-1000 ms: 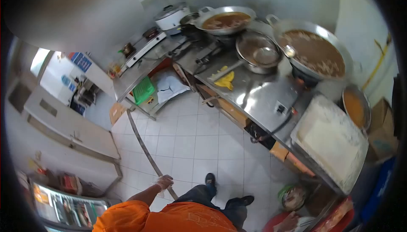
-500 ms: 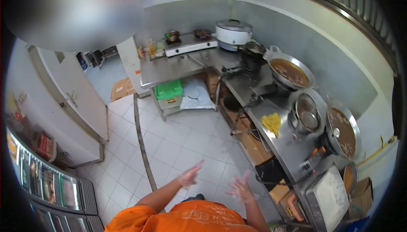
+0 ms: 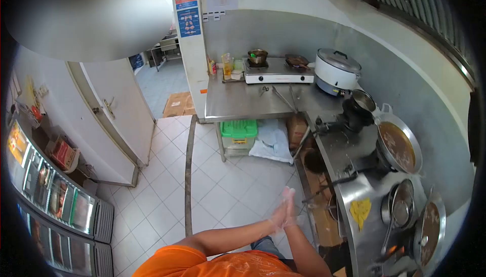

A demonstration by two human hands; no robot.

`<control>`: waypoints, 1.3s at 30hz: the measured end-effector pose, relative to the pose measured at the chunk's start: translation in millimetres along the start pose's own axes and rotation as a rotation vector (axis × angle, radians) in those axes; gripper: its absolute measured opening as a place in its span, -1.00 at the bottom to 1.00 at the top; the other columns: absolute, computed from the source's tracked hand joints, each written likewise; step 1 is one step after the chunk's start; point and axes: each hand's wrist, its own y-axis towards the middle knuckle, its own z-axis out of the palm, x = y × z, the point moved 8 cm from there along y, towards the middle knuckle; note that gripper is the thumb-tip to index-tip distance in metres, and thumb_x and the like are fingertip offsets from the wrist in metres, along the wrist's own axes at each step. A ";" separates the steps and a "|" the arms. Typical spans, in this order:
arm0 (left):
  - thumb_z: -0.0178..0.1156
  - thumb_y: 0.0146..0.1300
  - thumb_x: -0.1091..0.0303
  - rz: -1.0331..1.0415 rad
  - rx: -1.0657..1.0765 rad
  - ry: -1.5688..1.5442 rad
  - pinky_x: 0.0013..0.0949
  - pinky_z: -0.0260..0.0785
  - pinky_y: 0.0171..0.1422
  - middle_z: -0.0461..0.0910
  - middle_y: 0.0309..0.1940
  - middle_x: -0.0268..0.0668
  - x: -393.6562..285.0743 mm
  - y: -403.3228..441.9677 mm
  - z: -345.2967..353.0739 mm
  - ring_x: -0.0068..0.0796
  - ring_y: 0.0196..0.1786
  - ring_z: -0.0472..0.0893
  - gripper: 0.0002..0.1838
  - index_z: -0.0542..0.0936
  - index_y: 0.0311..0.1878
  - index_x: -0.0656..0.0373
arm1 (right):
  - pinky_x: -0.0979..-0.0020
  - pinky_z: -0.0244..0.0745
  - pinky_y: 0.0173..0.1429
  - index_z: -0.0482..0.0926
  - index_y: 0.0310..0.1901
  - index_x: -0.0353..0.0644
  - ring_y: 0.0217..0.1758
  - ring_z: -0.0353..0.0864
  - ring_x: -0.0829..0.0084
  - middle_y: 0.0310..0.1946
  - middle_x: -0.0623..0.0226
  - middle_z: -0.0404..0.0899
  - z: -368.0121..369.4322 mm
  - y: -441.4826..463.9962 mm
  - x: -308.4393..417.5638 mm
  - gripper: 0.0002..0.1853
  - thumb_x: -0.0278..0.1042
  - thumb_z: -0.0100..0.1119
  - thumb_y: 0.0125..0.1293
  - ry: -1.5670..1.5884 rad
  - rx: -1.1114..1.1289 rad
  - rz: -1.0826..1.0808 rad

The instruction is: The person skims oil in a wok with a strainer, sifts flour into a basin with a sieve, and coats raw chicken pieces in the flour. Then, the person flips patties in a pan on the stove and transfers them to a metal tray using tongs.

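My left hand and my right hand meet palm to palm in front of my body, over the tiled floor. Their fingers are stretched out, and no object shows between them. Thin clear plastic gloves appear to cover both hands. Nearest on the right is the steel counter, with a yellow cloth lying on it. Beside the cloth, a strainer rests on a metal bowl. Two large pans of brown liquid, the upper pan and the lower pan, stand along the wall side.
A steel table ahead holds a two-burner stove and a white rice cooker. Below it are a green-lidded box and a white sack. At left stand a door and a display fridge. A dark strip crosses the floor.
The view has turned toward the stove table and doorway, away from the floured tray. My hands, apart with fingers spread half a second ago, have come together.
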 end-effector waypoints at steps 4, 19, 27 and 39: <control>-0.23 0.50 -0.10 0.163 0.127 -0.009 -0.28 0.12 0.45 0.12 0.48 -0.18 3.6 129.9 -42.8 -0.33 0.40 0.27 -0.34 0.12 0.49 0.13 | 0.33 -0.21 0.56 0.14 0.45 -0.23 0.57 -0.09 0.37 0.50 0.19 0.05 52.5 80.5 32.8 -0.09 0.44 -0.18 0.35 0.166 0.089 0.122; 0.03 0.32 -0.13 -0.610 -0.829 0.148 0.26 0.28 0.20 0.35 0.34 -0.21 0.5 123.9 -451.6 -0.13 0.31 0.37 -0.38 0.33 0.38 -0.09 | 0.08 0.51 0.06 0.58 -0.11 -0.32 -0.04 0.61 -0.14 -0.18 -0.20 0.62 -22.3 524.8 75.5 -0.55 -0.12 0.33 0.09 -1.030 -0.216 -0.249; 0.22 0.12 -0.22 -1.018 -0.691 0.238 0.21 0.39 -0.09 0.53 0.06 -0.22 99.1 106.0 -536.0 -0.11 0.05 0.50 -0.32 0.47 0.21 -0.01 | 0.07 0.22 0.44 -0.10 0.49 -0.26 0.42 0.26 -0.06 0.37 -0.18 0.20 56.2 691.4 207.1 0.20 0.25 0.36 -0.02 -1.199 -0.204 -0.039; 0.15 0.29 0.08 -0.788 -0.471 0.153 -0.02 0.42 -0.08 0.59 -0.09 -0.36 -12.6 361.7 -566.7 -0.37 -0.02 0.57 -0.59 0.45 0.15 -0.02 | 0.10 0.52 0.01 0.45 0.24 -0.24 -0.06 0.63 0.07 -0.18 -0.05 0.60 41.6 846.3 135.1 -0.41 -0.05 0.15 0.27 -1.461 -0.199 -0.298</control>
